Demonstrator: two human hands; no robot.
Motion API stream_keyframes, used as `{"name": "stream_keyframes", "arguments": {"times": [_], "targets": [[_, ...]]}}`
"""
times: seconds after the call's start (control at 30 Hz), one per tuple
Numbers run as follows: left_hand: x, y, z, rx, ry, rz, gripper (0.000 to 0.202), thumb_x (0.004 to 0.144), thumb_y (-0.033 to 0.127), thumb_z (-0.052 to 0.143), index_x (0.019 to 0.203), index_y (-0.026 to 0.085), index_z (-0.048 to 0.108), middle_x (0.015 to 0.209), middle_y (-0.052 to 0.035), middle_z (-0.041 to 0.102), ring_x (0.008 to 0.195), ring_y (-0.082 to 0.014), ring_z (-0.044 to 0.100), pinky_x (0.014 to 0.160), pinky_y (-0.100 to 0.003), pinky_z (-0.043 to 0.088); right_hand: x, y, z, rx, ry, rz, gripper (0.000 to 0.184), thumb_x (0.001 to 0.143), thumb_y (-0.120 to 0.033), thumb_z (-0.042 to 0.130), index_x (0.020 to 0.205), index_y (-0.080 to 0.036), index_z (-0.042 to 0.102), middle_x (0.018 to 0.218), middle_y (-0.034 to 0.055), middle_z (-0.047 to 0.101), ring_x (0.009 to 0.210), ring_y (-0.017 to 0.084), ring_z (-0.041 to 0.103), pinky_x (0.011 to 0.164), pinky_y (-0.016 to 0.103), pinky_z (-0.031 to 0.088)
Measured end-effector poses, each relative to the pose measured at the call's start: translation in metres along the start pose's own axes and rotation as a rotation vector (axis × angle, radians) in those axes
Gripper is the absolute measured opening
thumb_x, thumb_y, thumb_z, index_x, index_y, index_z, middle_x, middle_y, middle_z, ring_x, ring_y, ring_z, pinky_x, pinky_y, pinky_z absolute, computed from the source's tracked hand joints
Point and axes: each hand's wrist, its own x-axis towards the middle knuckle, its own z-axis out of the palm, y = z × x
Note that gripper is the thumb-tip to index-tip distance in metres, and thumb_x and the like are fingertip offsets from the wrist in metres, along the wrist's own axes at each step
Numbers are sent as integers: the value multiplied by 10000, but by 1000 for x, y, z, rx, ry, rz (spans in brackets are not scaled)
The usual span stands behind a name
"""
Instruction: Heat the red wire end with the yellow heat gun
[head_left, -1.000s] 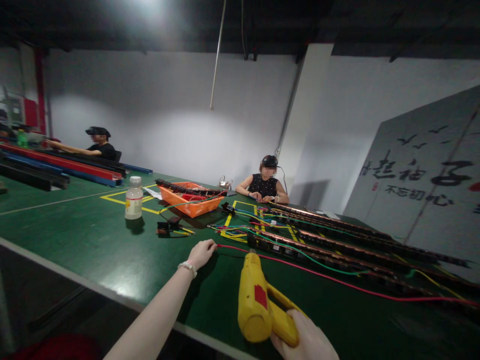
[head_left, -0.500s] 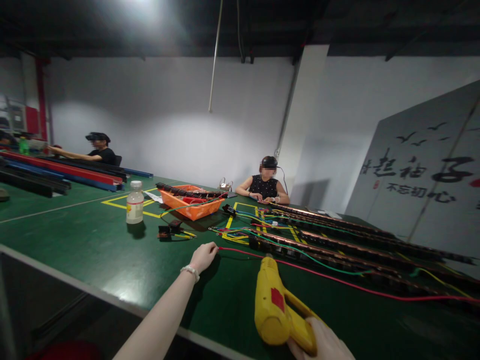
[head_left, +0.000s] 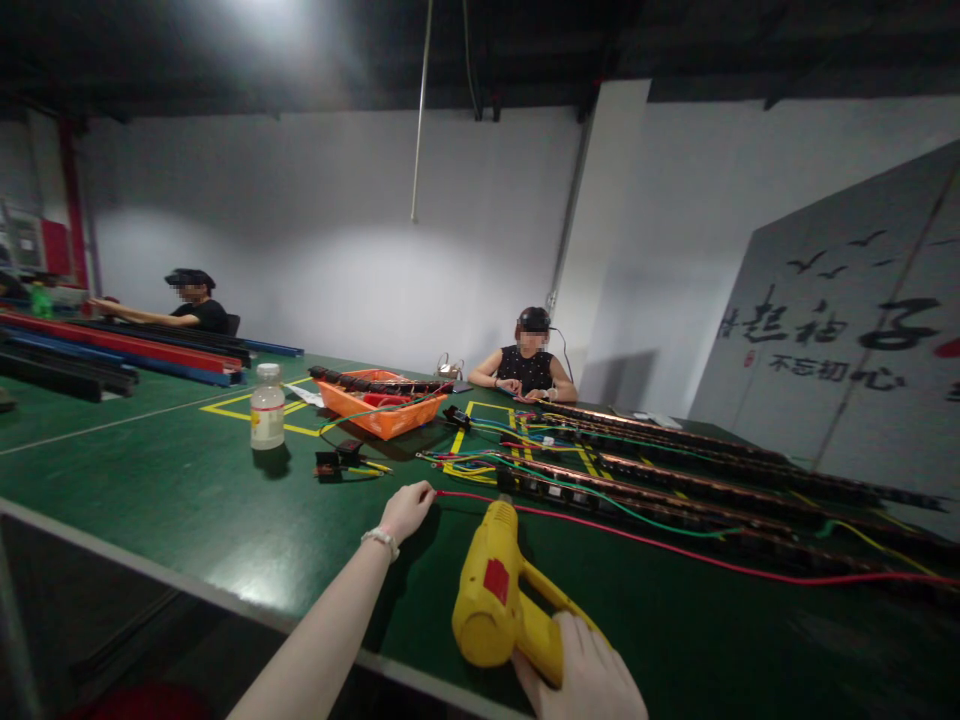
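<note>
Your left hand (head_left: 407,508) pinches the tip of the red wire (head_left: 705,558); your right hand (head_left: 592,668) squeezes the yellow heat gun (head_left: 487,590).

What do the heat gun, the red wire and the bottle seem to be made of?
Heat gun: probably hard plastic, slightly glossy, judging by its smooth moulded yellow body.
Red wire: likely a smooth plastic coating, evenly coloured; its inside is hidden.
Bottle: translucent, perhaps plastic, since its upper part looks see-through; glass remains possible.

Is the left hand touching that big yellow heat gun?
Apart. The head view shows green table between the left hand and the yellow heat gun, whose handle the right hand grips.
</note>
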Motion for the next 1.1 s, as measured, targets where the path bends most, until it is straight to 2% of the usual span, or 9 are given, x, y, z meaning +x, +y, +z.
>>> {"name": "stream_keyframes", "arguments": {"times": [0.2,0.4,0.57,0.73,0.87,1.1], "targets": [[0,1,0,10,-16,-2,278,879,351,396,834,210,632,879,-41,680,811,-152,598,641,-220,335,0,-17,13,20,141,-134,416,723,-523,605,889,-142,586,792,81,621,741,218,573,709,340,410],[0,1,-2,17,-20,22,297,885,357,380,837,206,632,865,-42,676,796,-151,589,640,-218,336,4,-49,15,117,102,-103,387,652,-411,699,895,-131,586,829,89,624,778,232,563,753,353,407],[1,0,-6,14,-73,1,275,884,314,381,848,197,628,848,-42,673,770,-138,581,630,-206,334,6,-63,10,184,41,-103,398,641,-417,701,910,-145,592,832,80,638,773,232,577,753,347,426],[3,-1,-7,1,-79,8,274,882,309,393,860,193,641,883,-50,680,796,-142,586,653,-204,353,5,-62,7,226,-2,-98,413,644,-436,707,922,-154,592,904,95,655,836,247,591,788,351,432],[2,-1,-6,-20,-77,4,284,882,319,396,873,197,652,892,-51,685,814,-147,598,666,-206,370,7,-56,4,263,-23,-90,353,640,-415,714,876,-186,583,877,69,654,824,233,594,770,333,428],[0,-1,-1,0,-7,5,304,882,357,402,914,212,667,944,-57,686,887,-160,608,724,-215,389,11,-31,-8,269,-112,-75,288,658,-403,688,839,-208,578,810,25,631,786,207,587,729,306,411]]}}
